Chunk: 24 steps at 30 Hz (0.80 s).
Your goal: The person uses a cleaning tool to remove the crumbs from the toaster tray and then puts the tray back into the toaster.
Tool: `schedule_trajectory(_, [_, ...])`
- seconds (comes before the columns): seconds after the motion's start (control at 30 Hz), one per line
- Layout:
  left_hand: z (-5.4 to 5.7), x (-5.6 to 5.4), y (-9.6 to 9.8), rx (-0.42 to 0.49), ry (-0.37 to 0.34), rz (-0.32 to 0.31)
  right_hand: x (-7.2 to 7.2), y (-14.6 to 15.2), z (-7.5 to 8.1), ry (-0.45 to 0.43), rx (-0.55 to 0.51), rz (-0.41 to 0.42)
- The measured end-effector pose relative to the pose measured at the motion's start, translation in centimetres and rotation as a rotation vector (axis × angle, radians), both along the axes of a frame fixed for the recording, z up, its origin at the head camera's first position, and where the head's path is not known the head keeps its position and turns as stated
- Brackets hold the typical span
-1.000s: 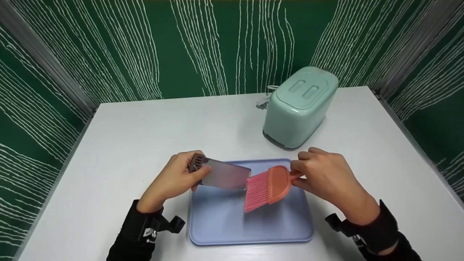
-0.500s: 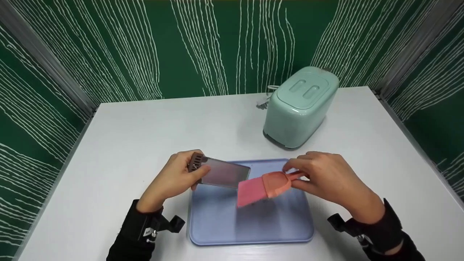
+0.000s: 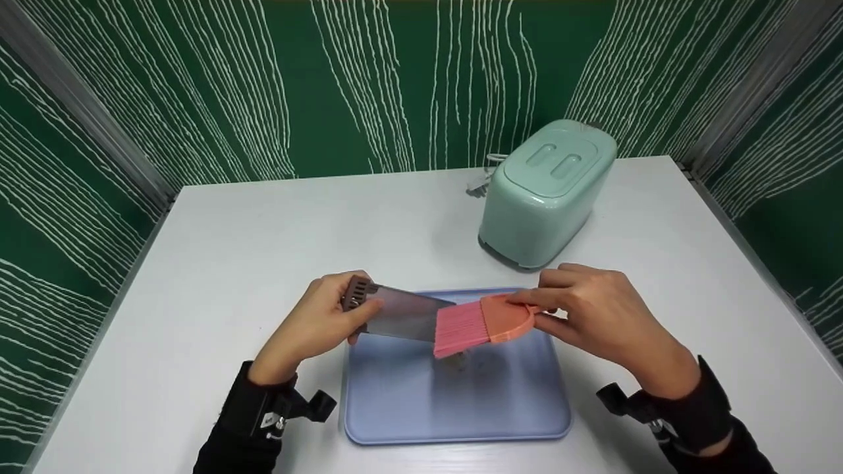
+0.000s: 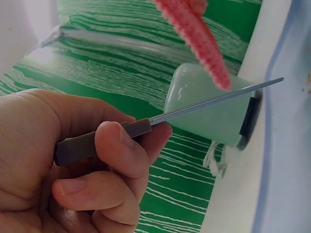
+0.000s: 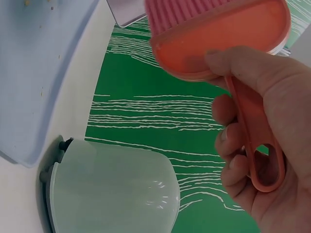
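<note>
My left hand (image 3: 323, 319) holds a flat metal crumb tray (image 3: 402, 316) by its dark slotted end, thumb on its upper face. The left wrist view shows that crumb tray (image 4: 214, 101) edge-on, a thin plate. In my right hand (image 3: 596, 316) is an orange brush (image 3: 507, 319) with pink bristles, pinched near the head with its looped handle (image 5: 257, 131) in the palm. The bristles overlap the crumb tray's right end in the head view; contact is unclear. Both are above a blue tray (image 3: 395, 401), where crumbs (image 3: 454, 360) lie below the bristles.
A mint-green toaster (image 3: 543, 197) stands behind the blue tray, right of centre on the white table (image 3: 283, 230). Its white cord and plug (image 3: 479, 184) lie at its left. Green walls with white lines enclose the back and sides.
The brush's bristles swung left and down off the crumb tray's end, then rose again to overlap it. Pale crumbs now show beneath them. The left hand has stayed almost still.
</note>
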State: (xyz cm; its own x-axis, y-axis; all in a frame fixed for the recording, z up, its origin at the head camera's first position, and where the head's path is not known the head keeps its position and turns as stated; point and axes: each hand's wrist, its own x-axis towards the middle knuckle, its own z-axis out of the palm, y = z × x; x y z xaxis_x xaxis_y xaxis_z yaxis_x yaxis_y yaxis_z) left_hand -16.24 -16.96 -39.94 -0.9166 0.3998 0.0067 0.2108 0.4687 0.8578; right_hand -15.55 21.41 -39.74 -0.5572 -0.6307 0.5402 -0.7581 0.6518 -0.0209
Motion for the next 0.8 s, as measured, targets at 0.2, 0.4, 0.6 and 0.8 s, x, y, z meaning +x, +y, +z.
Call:
schedule_trajectory(0.2, [0.11,0.05,0.03,-0.004,-0.002,0.006,0.05,0.13,-0.03,0.028,0.037,-0.040])
schedule_trajectory(0.4, [0.18,0.13,0.08,-0.012,-0.005,0.006,0.11,0.08,-0.10,0.067,0.070,-0.085])
schedule_trajectory(0.6, [0.23,0.19,0.11,-0.015,0.003,0.002,0.12,-0.17,-0.34,0.089,0.095,-0.100])
schedule_trajectory(0.8, [0.28,0.29,0.09,-0.020,0.021,-0.007,0.15,-0.33,-0.51,0.109,0.101,-0.109])
